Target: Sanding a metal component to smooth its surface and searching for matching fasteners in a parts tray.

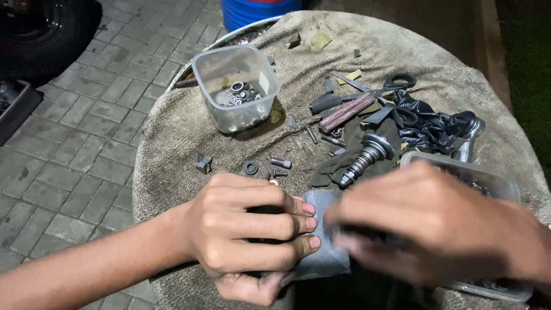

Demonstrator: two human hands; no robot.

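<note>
My left hand and right hand sit nearest me, both closed on a grey sheet of rubber that lies between them on the near part of the table. My left fingers curl tight over its left edge; my right hand is blurred, so I cannot tell how its fingers grip. Just beyond the sheet lie a small washer, short bolts and a threaded metal spindle. Farther off stands a clear plastic tub holding washers, and to the right lie scissors and a crumpled black bag.
</note>
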